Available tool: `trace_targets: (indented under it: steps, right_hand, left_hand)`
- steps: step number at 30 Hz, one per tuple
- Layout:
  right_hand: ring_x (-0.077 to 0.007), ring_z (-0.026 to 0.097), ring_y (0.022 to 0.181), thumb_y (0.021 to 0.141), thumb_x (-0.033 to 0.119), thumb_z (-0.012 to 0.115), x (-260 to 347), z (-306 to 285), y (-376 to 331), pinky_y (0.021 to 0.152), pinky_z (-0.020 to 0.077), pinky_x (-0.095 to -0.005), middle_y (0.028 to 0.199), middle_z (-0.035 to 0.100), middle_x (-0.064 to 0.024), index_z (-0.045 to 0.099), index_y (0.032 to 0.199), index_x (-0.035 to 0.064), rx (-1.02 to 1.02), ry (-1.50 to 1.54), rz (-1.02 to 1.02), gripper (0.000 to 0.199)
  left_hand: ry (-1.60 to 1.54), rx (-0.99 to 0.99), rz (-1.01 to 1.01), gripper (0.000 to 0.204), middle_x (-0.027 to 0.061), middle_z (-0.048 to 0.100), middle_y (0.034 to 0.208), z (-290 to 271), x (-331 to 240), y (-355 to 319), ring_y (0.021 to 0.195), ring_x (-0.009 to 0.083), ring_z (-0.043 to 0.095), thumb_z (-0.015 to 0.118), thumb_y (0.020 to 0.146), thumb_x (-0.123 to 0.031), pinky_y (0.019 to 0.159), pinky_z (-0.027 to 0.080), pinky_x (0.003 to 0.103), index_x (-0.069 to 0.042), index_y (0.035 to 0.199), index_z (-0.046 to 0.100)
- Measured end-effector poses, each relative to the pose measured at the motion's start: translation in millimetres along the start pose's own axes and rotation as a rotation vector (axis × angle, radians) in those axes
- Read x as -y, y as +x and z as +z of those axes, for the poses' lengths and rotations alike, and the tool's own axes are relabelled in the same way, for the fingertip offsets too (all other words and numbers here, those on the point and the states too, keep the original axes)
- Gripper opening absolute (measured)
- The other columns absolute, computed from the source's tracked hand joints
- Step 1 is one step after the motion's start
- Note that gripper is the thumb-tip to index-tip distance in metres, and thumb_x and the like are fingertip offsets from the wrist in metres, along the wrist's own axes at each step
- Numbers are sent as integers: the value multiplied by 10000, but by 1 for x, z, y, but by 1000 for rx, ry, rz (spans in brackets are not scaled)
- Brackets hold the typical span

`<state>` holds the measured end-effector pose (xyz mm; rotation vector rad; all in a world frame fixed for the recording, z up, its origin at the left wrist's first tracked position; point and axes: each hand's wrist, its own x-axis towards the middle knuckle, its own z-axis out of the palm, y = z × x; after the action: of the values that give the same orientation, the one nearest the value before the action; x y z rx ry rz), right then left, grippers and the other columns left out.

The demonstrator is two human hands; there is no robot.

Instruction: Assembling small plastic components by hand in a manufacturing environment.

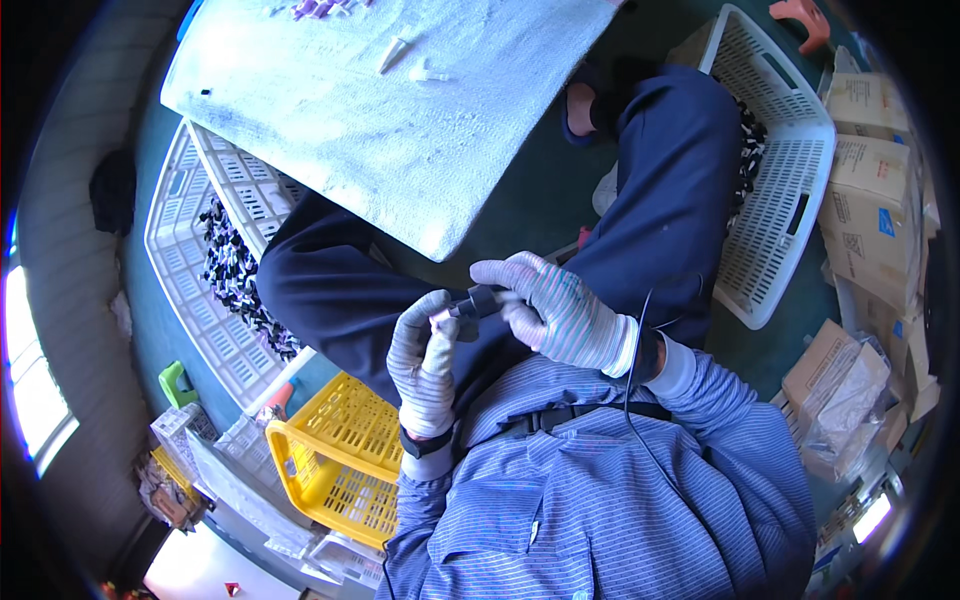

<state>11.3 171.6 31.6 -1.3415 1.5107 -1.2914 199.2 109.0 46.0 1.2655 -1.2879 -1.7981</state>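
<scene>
In front of my lap, both gloved hands meet at a small black cylindrical part (pixel 478 302) with a pale end. My left hand (pixel 424 352), in a striped glove, is closed with thumb and fingers pinching the part's pale end. On the other side, my right hand (pixel 572 312) has its fingers curled about the part's other end, where a short light-coloured piece shows between them. The exact kind of the part is too small to tell. Beyond the hands, a white-covered table (pixel 350 140) bears a white cone-shaped piece (pixel 392 54) and a white plastic piece (pixel 430 72).
Purple pieces (pixel 320 8) lie at the table's far edge. A white basket (pixel 165 240) at left holds many black-and-white parts (pixel 240 275); another white basket (pixel 785 190) stands at right. A yellow basket (pixel 290 470) sits near my left elbow. Cardboard boxes (pixel 865 195) are stacked far right.
</scene>
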Motion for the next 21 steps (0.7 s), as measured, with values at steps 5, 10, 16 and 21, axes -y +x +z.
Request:
trace_targets:
  steps: [5, 10, 16, 21]
  right_hand:
    - [-249, 685, 879, 884, -30, 590, 3, -5, -1, 777, 547, -316, 988, 656, -116, 578, 1284, 38, -20, 19, 31, 406]
    - [-261, 707, 937, 898, -38, 598, 5, -9, 0, 800, 551, -308, 1012, 702, -129, 623, 1238, 40, -47, 93, 70, 350]
    - [-192, 702, 910, 930, -13, 601, 7, -11, 0, 789, 549, -291, 1016, 707, -105, 627, 1240, 34, -25, 181, 50, 315]
    - [-247, 705, 977, 947, 71, 623, 12, -14, 0, 822, 553, -326, 1050, 715, -121, 644, 1202, 21, 22, 312, 164, 261]
  left_hand:
    - [-55, -41, -30, 307, 97, 695, 913, -4, -3, 5, 787, 163, 664, 663, 954, -168, 778, 538, 306, -9, 1208, 597]
    - [-197, 33, -65, 321, 117, 700, 1004, -7, -4, 7, 784, 155, 663, 648, 965, -201, 736, 533, 293, -32, 1231, 588]
    - [-390, 65, -93, 335, 92, 688, 1018, -4, -6, 8, 795, 168, 660, 631, 969, -210, 721, 533, 295, -33, 1248, 575]
    - [-439, 84, -125, 370, 87, 676, 987, -3, -9, 7, 792, 177, 656, 643, 955, -217, 710, 530, 297, -27, 1262, 562]
